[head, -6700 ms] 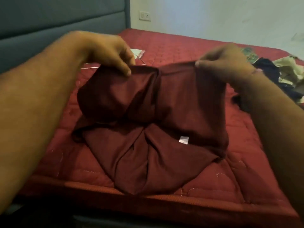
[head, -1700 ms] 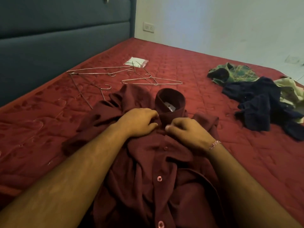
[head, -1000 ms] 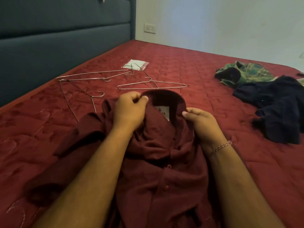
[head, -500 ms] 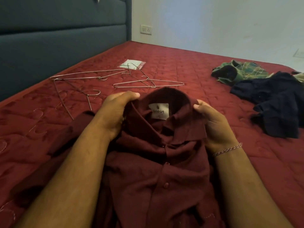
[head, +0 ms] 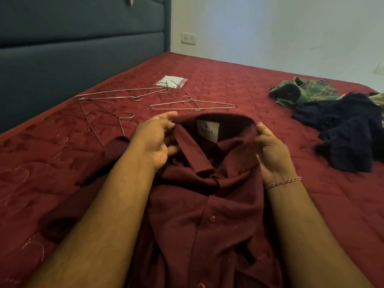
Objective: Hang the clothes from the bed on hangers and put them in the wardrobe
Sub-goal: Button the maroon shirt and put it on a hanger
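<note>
Maroon button-up cotton shirt (head: 199, 204) lies near on red quilted bed (head: 239, 84). Left hand (head: 154, 142) and right hand (head: 270, 154) grip its collar, probably pinching. Open neck wide; thin wire hangers (head: 191, 104) wait just beyond.

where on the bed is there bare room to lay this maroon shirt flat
Bare mattress between the wire hangers and the green plaid shirt, and toward the far wall. Crowded: hangers near the headboard, dark clothes at right.
</note>
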Tool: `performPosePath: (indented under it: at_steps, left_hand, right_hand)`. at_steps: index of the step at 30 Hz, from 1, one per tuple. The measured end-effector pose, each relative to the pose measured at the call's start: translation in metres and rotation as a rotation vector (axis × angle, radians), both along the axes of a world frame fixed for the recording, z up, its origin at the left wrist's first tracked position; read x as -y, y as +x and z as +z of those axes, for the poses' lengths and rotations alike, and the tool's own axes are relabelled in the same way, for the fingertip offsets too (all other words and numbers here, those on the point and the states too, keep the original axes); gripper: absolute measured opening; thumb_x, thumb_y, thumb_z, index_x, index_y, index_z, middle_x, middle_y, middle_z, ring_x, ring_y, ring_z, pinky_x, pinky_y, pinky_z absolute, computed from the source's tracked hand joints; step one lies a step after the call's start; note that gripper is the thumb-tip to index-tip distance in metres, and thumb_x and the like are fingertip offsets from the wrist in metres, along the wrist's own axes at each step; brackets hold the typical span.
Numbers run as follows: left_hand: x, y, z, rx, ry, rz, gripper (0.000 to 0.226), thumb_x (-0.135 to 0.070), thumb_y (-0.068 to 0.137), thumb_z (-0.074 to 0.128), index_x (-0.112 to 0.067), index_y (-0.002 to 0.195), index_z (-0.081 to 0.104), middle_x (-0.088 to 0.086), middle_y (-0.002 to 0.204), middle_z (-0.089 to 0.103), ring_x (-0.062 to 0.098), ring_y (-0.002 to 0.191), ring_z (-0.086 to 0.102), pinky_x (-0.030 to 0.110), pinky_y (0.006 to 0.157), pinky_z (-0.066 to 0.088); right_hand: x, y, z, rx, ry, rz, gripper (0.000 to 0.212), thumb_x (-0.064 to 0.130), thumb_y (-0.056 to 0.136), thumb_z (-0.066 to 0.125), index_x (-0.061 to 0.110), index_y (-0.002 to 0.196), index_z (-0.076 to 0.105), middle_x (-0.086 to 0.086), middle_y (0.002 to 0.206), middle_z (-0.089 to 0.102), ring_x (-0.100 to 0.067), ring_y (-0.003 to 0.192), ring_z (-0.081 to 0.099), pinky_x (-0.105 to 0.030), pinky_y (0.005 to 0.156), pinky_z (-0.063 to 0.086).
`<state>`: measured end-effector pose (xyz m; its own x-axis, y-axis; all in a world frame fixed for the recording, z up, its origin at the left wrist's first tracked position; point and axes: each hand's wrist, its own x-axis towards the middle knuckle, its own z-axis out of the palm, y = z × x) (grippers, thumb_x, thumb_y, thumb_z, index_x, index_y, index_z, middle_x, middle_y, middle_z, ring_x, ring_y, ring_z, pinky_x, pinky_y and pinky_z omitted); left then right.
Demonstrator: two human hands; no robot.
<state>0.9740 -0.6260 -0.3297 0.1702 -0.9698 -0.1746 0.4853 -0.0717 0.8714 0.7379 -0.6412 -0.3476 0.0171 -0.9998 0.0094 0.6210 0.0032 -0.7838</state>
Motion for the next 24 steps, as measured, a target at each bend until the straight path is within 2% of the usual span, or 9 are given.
performPosePath:
  at_steps: [3, 5, 7, 11, 14, 16, 19, 21, 24]
  left_hand:
    - [0.005, 0.0, -0.005, -0.225, 0.049, 0.009, 0.034, 0.003, 0.092, 0.034, -0.016, 0.103, 0.059, 0.008, 0.085, 0.059, 0.021, 0.071, 0.06, 0.036, 0.073, 0.056]
    - [0.009, 0.0, -0.008, -0.236, 0.042, 0.019, 0.03, 0.002, 0.093, 0.036, -0.015, 0.099, 0.059, 0.011, 0.086, 0.062, 0.027, 0.077, 0.063, 0.042, 0.081, 0.057]
    - [0.011, 0.001, -0.008, -0.164, -0.001, 0.062, 0.019, -0.005, 0.097, 0.047, -0.013, 0.102, 0.064, 0.011, 0.089, 0.067, 0.028, 0.082, 0.066, 0.043, 0.084, 0.06]
    - [0.011, 0.009, -0.012, 0.143, -0.181, 0.037, 0.031, 0.0, 0.091, 0.061, -0.017, 0.116, 0.061, 0.003, 0.087, 0.064, 0.014, 0.068, 0.061, 0.026, 0.06, 0.054]
    - [0.019, 0.012, -0.028, 0.761, -0.266, 0.21, 0.036, 0.003, 0.081, 0.063, -0.024, 0.106, 0.063, -0.005, 0.082, 0.067, 0.011, 0.066, 0.059, 0.029, 0.066, 0.05]
    - [0.022, 0.014, -0.032, 1.128, -0.244, 0.389, 0.025, -0.009, 0.078, 0.065, -0.028, 0.096, 0.066, -0.011, 0.074, 0.066, 0.013, 0.066, 0.06, 0.031, 0.069, 0.05]
    - [0.02, 0.013, -0.033, 1.224, -0.233, 0.437, 0.02, -0.016, 0.083, 0.063, -0.029, 0.097, 0.07, -0.012, 0.08, 0.071, 0.017, 0.076, 0.067, 0.034, 0.075, 0.055]
    - [0.025, 0.02, -0.032, 1.155, -0.275, 0.415, 0.016, -0.02, 0.087, 0.062, -0.026, 0.098, 0.071, -0.012, 0.085, 0.073, 0.015, 0.083, 0.07, 0.034, 0.08, 0.056]
    - [0.042, 0.063, -0.02, 1.088, -0.229, 0.517, 0.022, -0.027, 0.087, 0.051, -0.025, 0.097, 0.071, -0.003, 0.094, 0.076, 0.024, 0.092, 0.071, 0.04, 0.087, 0.057]
  right_hand:
    - [0.001, 0.003, -0.003, 0.01, 0.077, -0.028, 0.014, 0.006, 0.08, 0.055, 0.014, 0.087, 0.066, -0.004, 0.079, 0.059, -0.018, 0.07, 0.056, -0.027, 0.067, 0.05]
    - [0.003, 0.008, -0.004, -0.265, 0.027, -0.116, 0.004, 0.017, 0.089, 0.069, 0.017, 0.085, 0.067, 0.0, 0.076, 0.063, -0.012, 0.067, 0.059, -0.023, 0.065, 0.049]
    - [0.008, 0.01, -0.008, -0.589, -0.082, -0.255, 0.016, 0.01, 0.091, 0.073, 0.02, 0.082, 0.064, 0.002, 0.074, 0.065, -0.007, 0.063, 0.057, -0.019, 0.058, 0.047]
    - [0.009, 0.014, -0.012, -0.746, -0.121, -0.362, 0.017, 0.01, 0.088, 0.079, 0.019, 0.081, 0.066, -0.004, 0.073, 0.064, -0.009, 0.061, 0.053, -0.019, 0.052, 0.045]
    - [0.012, 0.01, -0.011, -0.783, -0.121, -0.371, 0.019, 0.014, 0.086, 0.08, 0.019, 0.077, 0.064, -0.001, 0.067, 0.059, -0.009, 0.055, 0.047, -0.023, 0.05, 0.041]
    - [0.015, 0.008, -0.012, -0.99, -0.156, -0.445, 0.02, 0.022, 0.083, 0.081, 0.02, 0.075, 0.063, 0.003, 0.059, 0.06, -0.011, 0.05, 0.049, -0.027, 0.054, 0.042]
    - [0.012, 0.012, -0.011, -1.302, -0.18, -0.553, 0.016, 0.027, 0.083, 0.078, 0.021, 0.083, 0.063, 0.004, 0.054, 0.059, -0.012, 0.05, 0.055, -0.029, 0.059, 0.042]
    - [0.009, 0.015, -0.007, -1.259, -0.242, -0.452, 0.015, 0.024, 0.086, 0.075, 0.024, 0.093, 0.062, 0.004, 0.055, 0.057, -0.014, 0.048, 0.052, -0.03, 0.057, 0.043]
    - [0.007, 0.019, -0.004, -1.065, -0.266, -0.101, 0.037, 0.01, 0.089, 0.071, 0.029, 0.114, 0.051, 0.004, 0.061, 0.054, -0.016, 0.05, 0.053, -0.03, 0.053, 0.045]
